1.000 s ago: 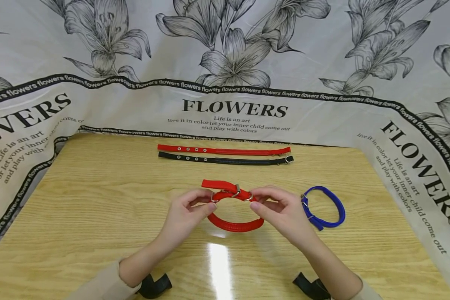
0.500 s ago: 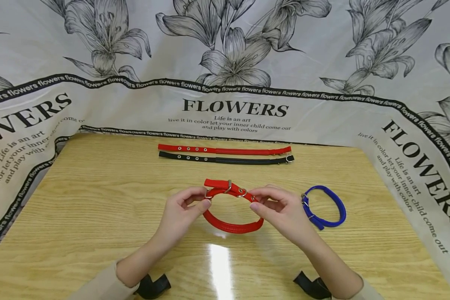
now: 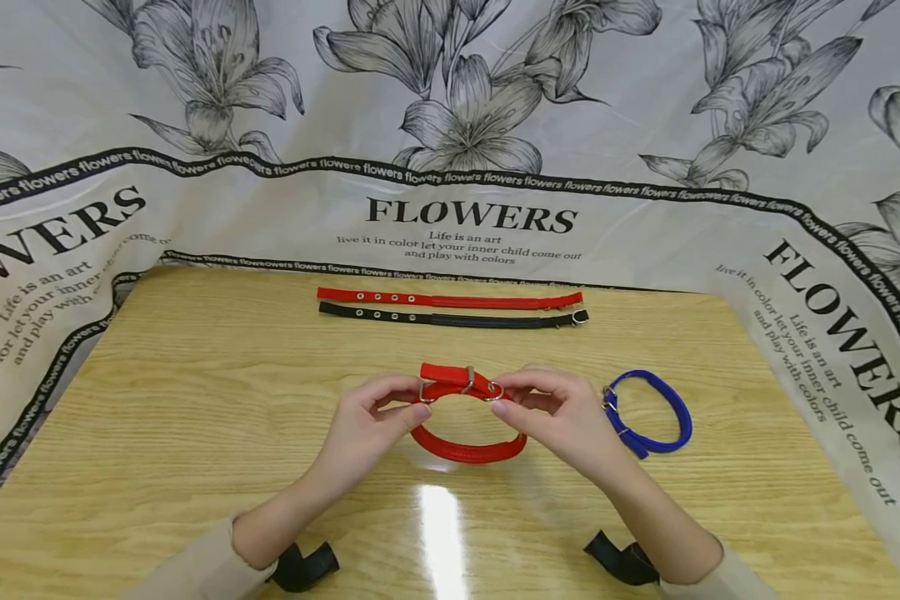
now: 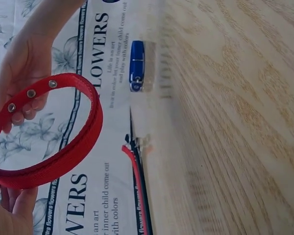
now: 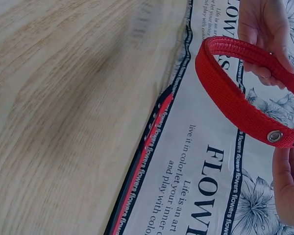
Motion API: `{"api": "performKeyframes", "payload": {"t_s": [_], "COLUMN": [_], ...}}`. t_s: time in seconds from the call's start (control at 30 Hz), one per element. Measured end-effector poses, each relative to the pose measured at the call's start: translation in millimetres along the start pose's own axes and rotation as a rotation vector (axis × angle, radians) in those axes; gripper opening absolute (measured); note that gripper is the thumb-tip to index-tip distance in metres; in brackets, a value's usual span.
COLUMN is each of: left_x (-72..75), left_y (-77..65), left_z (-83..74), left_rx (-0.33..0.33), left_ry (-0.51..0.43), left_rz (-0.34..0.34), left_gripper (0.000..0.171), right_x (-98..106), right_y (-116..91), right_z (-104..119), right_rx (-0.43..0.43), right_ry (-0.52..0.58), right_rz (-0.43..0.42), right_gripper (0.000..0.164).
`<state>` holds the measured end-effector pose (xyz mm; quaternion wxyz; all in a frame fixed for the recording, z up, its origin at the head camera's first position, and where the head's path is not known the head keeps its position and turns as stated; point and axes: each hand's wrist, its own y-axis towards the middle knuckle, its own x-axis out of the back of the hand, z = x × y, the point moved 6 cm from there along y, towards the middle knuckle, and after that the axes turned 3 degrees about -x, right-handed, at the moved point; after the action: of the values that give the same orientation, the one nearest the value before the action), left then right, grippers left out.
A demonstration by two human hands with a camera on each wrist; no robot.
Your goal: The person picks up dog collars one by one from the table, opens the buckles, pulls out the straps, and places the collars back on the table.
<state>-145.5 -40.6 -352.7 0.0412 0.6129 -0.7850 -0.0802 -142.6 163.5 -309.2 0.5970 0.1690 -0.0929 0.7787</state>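
Beyond the far edge of the worktop [image 3: 210, 400] hangs flowered cloth [image 3: 270, 200]. Left hand [image 3: 369, 418] and right hand [image 3: 562, 417] pinch the red loop [image 3: 465, 452] between them.

Floral cloth [image 3: 465, 117] screens a wooden table [image 3: 195, 375], making a workspace.

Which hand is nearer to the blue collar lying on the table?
The person's right hand. It is just to the left of the blue collar; the left hand is farther left, at the other side of the red collar that both hands hold.
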Motion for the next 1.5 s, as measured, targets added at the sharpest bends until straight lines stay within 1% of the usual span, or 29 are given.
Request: {"api": "performKeyframes", "payload": {"t_s": [0.13, 0.4, 0.63, 0.73, 0.83, 0.93, 1.07, 1.13, 1.23, 1.33, 1.5], "left_x": [-0.4, -0.6, 3.2, 3.0, 2.2, -0.7, -5.2, -5.8, -3.9, -0.2, 5.2], "left_y": [-0.1, 1.2, 3.2, 2.9, 2.5, 2.7, 2.8, 2.5, 2.6, 2.7, 2.8], "left_z": [0.1, 3.5, 8.7, 8.7, 9.1, 8.8, 7.2, 7.5, 9.4, 12.6, 16.1], "left_rx": [0.008, 0.01, 0.094, 0.088, 0.085, 0.073, 0.044, 0.045, 0.07, 0.109, 0.123], "left_ry": [-0.005, 0.012, 0.012, 0.015, 0.017, 0.003, -0.016, -0.022, -0.031, -0.044, -0.045], "left_rz": [-0.003, 0.011, -0.03, -0.019, -0.014, 0.005, 0.038, 0.041, 0.034, 0.025, 0.026], "left_gripper": [0.025, 0.024, 0.022, 0.022, 0.023, 0.023, 0.023, 0.023, 0.024, 0.024, 0.024], "right_x": [0.9, 1.8, 3.9, 3.7, 3.7, 4.2, 4.4, 4.4, 4.9, 4.9, 4.4], "right_y": [-0.9, -3.4, -4.4, -4.4, -4.0, -2.7, -0.5, 0.2, 0.1, -0.2, -0.8], "right_z": [-1.3, -1.5, -1.6, -3.3, -5.2, -6.4, -6.2, -6.0, -6.4, -5.7, -1.8], "right_rx": [-0.007, 0.033, 0.071, 0.062, 0.036, 0.011, 0.001, 0.0, -0.002, 0.024, 0.106], "right_ry": [0.021, 0.032, 0.025, 0.015, -0.004, -0.021, -0.032, -0.035, -0.041, -0.051, -0.071], "right_rz": [-0.011, 0.009, 0.027, 0.043, 0.048, 0.038, 0.019, 0.012, 0.008, 0.019, 0.054], "right_gripper": [0.02, 0.017, 0.023, 0.023, 0.023, 0.022, 0.02, 0.02, 0.02, 0.02, 0.021]}}
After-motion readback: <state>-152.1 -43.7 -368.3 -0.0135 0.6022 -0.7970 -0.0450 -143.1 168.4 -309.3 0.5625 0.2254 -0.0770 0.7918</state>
